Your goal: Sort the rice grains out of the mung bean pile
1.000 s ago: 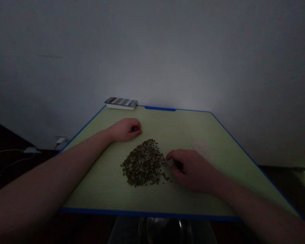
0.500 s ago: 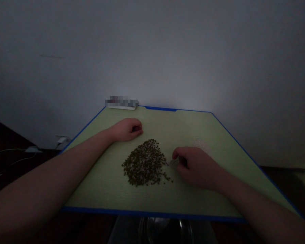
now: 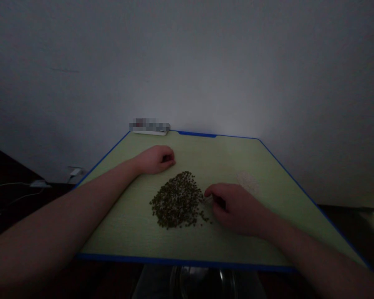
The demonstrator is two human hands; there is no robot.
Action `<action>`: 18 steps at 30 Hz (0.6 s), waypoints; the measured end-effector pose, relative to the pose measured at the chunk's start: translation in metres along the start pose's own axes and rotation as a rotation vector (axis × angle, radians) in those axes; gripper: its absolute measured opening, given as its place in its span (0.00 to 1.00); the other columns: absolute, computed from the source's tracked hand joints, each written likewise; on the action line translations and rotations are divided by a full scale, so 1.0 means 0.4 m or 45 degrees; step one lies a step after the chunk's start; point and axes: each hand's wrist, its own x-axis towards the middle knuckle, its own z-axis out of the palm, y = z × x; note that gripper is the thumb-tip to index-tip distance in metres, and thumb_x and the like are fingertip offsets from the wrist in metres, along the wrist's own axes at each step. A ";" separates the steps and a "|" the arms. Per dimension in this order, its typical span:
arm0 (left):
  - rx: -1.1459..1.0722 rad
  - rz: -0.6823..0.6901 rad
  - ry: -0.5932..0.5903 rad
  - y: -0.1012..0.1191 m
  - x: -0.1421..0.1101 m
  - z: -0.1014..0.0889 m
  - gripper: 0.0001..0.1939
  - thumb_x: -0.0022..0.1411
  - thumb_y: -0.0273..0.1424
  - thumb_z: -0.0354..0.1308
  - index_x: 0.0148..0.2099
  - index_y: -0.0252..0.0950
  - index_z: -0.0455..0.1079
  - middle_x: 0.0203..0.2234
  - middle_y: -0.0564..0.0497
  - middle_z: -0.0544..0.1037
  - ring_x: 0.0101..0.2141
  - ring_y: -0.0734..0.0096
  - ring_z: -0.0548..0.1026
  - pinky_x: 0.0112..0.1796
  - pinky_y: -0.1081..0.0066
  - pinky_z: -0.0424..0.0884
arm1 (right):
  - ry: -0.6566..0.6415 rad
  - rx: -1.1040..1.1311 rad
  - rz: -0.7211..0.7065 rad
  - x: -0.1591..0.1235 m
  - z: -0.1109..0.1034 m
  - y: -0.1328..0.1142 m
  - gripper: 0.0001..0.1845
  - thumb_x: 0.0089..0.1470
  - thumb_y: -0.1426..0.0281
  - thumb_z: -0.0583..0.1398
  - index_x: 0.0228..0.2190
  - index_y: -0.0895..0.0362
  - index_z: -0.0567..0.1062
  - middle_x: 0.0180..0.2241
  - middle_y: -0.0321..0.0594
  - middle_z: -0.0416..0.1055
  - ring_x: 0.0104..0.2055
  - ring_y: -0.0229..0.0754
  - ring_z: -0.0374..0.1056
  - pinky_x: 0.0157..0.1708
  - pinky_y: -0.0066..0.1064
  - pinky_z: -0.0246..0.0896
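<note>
We rest our left hand (image 3: 155,160), curled into a loose fist with nothing showing in it, at eleven o'clock from a heap of green mung beans mixed with white grains (image 3: 177,200). The heap sits mid-board on a pale green cutting board (image 3: 127,232) edged in blue. Our right hand (image 3: 237,209) lies at three o'clock, just beside the heap, its thumb and fingers pinched on a pale sliver (image 3: 208,199) too small for us to identify. A faint patch of white grains (image 3: 247,182) lies at two o'clock, near that hand. Toward twelve o'clock, past the far edge, a pixelated phone (image 3: 149,124) rests on a white block (image 3: 149,133) against the wall (image 3: 187,62).
</note>
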 end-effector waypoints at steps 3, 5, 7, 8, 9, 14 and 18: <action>0.008 0.001 0.002 -0.002 0.000 0.001 0.12 0.58 0.38 0.52 0.32 0.34 0.68 0.23 0.52 0.70 0.24 0.75 0.64 0.27 0.73 0.58 | -0.005 -0.037 0.068 0.001 -0.005 -0.002 0.15 0.44 0.77 0.54 0.34 0.58 0.75 0.24 0.37 0.71 0.26 0.36 0.62 0.29 0.28 0.51; 0.007 0.003 0.004 -0.005 0.001 0.003 0.12 0.58 0.38 0.52 0.32 0.34 0.68 0.23 0.52 0.70 0.24 0.75 0.64 0.27 0.73 0.58 | 0.000 -0.064 0.112 0.002 -0.011 -0.001 0.14 0.44 0.77 0.55 0.33 0.57 0.75 0.23 0.36 0.70 0.25 0.36 0.61 0.28 0.28 0.50; 0.001 0.011 0.003 -0.007 0.002 0.005 0.12 0.58 0.38 0.52 0.32 0.34 0.68 0.23 0.52 0.70 0.24 0.75 0.64 0.27 0.73 0.58 | 0.010 -0.078 0.140 0.002 -0.016 0.002 0.14 0.44 0.77 0.55 0.33 0.57 0.75 0.22 0.36 0.69 0.24 0.36 0.61 0.27 0.28 0.50; -0.001 0.015 0.004 -0.008 0.002 0.005 0.12 0.58 0.38 0.52 0.32 0.34 0.68 0.23 0.52 0.70 0.24 0.75 0.64 0.27 0.73 0.58 | 0.013 -0.085 0.147 0.002 -0.017 0.004 0.14 0.44 0.77 0.55 0.33 0.57 0.75 0.22 0.36 0.69 0.24 0.36 0.61 0.27 0.28 0.50; -0.001 0.019 0.002 -0.008 0.002 0.005 0.12 0.58 0.38 0.52 0.32 0.34 0.69 0.23 0.52 0.70 0.24 0.75 0.64 0.27 0.73 0.58 | 0.016 -0.093 0.152 0.002 -0.018 0.006 0.14 0.44 0.77 0.55 0.33 0.57 0.75 0.22 0.36 0.70 0.25 0.36 0.61 0.28 0.28 0.50; 0.014 -0.002 0.001 -0.001 0.001 0.001 0.12 0.57 0.37 0.52 0.31 0.34 0.68 0.23 0.52 0.70 0.24 0.75 0.64 0.27 0.73 0.58 | 0.027 -0.137 0.162 0.004 -0.015 0.012 0.15 0.44 0.77 0.55 0.35 0.58 0.76 0.23 0.37 0.70 0.26 0.37 0.62 0.29 0.29 0.51; 0.006 0.010 0.001 0.001 0.001 0.001 0.12 0.58 0.37 0.52 0.32 0.34 0.68 0.23 0.52 0.70 0.24 0.75 0.64 0.27 0.73 0.58 | 0.027 -0.126 0.144 0.007 -0.014 0.015 0.16 0.45 0.77 0.54 0.37 0.59 0.75 0.25 0.38 0.71 0.27 0.38 0.63 0.29 0.29 0.51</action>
